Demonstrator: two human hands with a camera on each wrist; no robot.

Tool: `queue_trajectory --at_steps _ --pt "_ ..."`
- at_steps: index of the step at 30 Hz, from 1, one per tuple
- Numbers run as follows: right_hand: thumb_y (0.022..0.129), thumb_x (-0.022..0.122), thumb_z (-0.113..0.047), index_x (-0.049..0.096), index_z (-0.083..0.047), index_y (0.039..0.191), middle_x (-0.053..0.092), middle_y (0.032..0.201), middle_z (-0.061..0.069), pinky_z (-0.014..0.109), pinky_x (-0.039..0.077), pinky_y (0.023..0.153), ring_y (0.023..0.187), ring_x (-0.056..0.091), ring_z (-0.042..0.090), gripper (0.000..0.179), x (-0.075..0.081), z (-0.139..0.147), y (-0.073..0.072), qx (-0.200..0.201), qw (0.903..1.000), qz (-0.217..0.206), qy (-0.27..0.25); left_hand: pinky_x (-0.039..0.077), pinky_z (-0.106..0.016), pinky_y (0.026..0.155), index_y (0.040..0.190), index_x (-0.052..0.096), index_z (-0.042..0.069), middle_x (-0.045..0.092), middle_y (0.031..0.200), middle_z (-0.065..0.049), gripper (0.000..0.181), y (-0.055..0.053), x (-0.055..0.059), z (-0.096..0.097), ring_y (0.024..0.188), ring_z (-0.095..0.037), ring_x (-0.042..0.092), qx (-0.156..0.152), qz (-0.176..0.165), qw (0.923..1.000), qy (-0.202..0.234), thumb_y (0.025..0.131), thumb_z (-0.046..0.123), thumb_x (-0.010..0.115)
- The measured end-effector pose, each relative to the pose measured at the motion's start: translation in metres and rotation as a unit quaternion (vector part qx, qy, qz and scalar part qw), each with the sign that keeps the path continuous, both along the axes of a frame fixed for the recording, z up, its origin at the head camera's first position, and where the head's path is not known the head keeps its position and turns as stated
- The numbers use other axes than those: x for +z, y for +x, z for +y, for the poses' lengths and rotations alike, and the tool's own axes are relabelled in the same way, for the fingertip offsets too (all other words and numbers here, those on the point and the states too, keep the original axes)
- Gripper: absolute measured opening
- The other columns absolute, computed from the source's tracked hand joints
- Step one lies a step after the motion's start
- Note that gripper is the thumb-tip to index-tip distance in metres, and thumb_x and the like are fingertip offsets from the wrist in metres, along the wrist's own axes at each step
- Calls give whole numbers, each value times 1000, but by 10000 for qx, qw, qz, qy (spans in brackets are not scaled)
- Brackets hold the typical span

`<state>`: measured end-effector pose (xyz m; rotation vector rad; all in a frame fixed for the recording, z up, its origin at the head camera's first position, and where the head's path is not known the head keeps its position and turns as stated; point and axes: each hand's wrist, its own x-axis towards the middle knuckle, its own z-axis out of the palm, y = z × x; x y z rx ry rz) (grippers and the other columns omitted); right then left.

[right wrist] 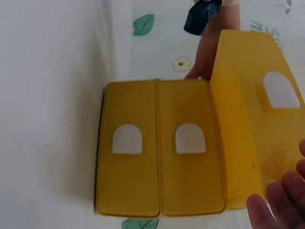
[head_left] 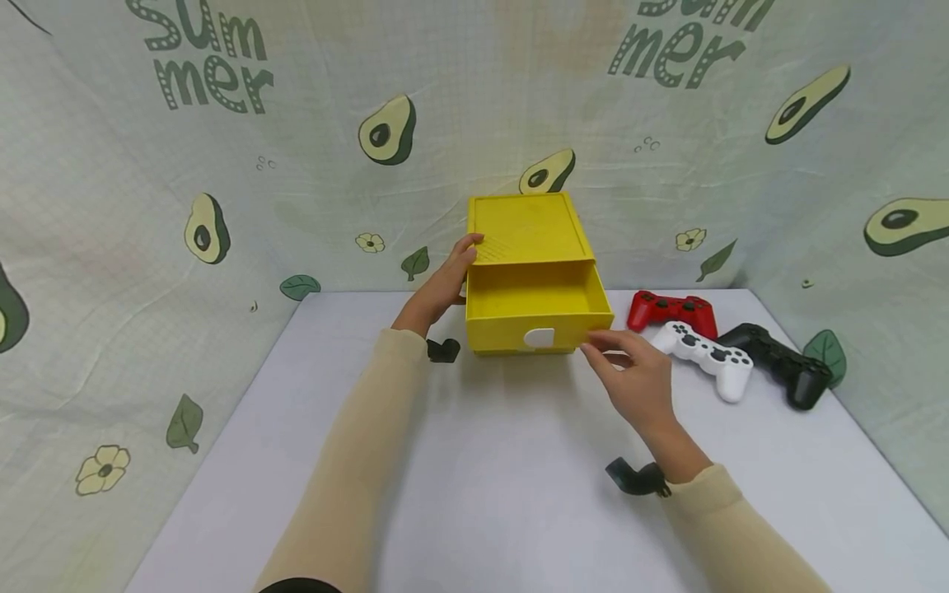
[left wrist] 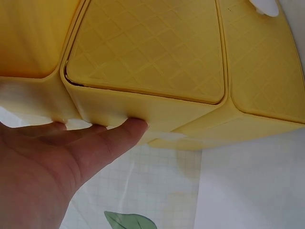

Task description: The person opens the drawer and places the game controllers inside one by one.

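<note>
Head view: we find the top drawer (head_left: 497, 333) partly out of its yellow cabinet (head_left: 528, 226).
Left hand (head_left: 445, 284), fingers extended, rests against the cabinet's side; right hand (head_left: 638, 380), loosely bent, is at the drawer's front, no pinch visible. We judge drawer-sliding in hand; next calls for steady bracing, straight travel.

Hands: we count two, a left hand (head_left: 442, 284) and a right hand (head_left: 639, 377).
Drawer unit (head_left: 530, 229): one.
Drawers (right wrist: 190, 186): three in our right wrist view, two closed, one pulled out.
White tabs (right wrist: 127, 139): three, one per drawer.
Controllers: we count three, one red controller (head_left: 670, 311), one white controller (head_left: 700, 349) and one black controller (head_left: 780, 362).
Table (head_left: 511, 494): one.
Sleeves (head_left: 363, 445): two.
Avocado prints (head_left: 391, 136): we see six in the head view, two cut by its edges.
Leaf prints (head_left: 184, 422): five there.
Flower prints (head_left: 102, 470): three there.
</note>
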<state>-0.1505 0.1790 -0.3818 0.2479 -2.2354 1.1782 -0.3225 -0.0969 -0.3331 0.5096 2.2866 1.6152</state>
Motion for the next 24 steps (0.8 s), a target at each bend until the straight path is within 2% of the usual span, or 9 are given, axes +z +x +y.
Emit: queue_trajectory --at_steps 4,7,8,13,17,19,21,24 --pt "89 71 -23 73 -10 106 73 100 5 5 47 75 90 68 13 22 -2 12 0 -232 9995 -147 163 37 -62 105 145 15 50 2 163 8 50 -1 0 0 146 -30 24 -29 -2 10000 -42 98 65 25" --pt "89 71 -24 73 -9 104 73 98 6 2 44 75 89 68 16 21 -3 21 0 -367 9987 -189 283 38 -62 104 144 16 50 4 163 8 50 0 0 0 145 -30 26 1 23 10000 -39 97 66 25" --pt "89 71 -25 73 -8 103 73 98 7 1 43 74 89 68 21 22 -4 24 0 -408 9985 -194 323 38 -62 104 144 16 50 4 163 8 50 0 0 0 145 -30 27 -3 21 10000 -28 97 66 25" --pt "90 70 -24 72 -8 103 73 97 8 -2 40 74 88 68 23 21 -9 40 -3 -609 9967 -268 467 39 -62 104 141 20 52 8 162 7 49 1 -1 1 144 -30 29 42 33 10000 44 96 68 27" --pt "91 69 -27 70 -8 107 72 101 8 -2 39 74 92 68 24 25 -13 51 -6 -751 9939 -494 641 38 -62 104 142 19 51 6 162 7 51 1 -2 1 144 -31 28 3 37 10000 61 96 69 27" --pt "91 68 -29 69 -8 111 71 104 9 10 50 77 94 67 25 29 -13 55 -7 -801 9915 -635 811 38 -62 104 143 18 51 5 162 8 52 0 -2 1 145 -31 27 -4 43 10000 55 95 69 26" --pt "90 68 -28 67 -7 114 70 107 11 27 57 79 96 66 28 32 -13 59 -9 -795 9893 -747 970 38 -62 104 143 18 51 5 162 8 51 0 -2 0 144 -30 27 -11 51 10000 70 95 69 26" --pt "89 70 -25 64 -7 120 67 111 15 52 56 81 100 63 31 37 -11 63 -12 -768 9848 -929 1247 39 -62 103 142 19 51 6 162 7 51 0 -2 0 144 -29 28 6 47 10000 81 95 70 27"
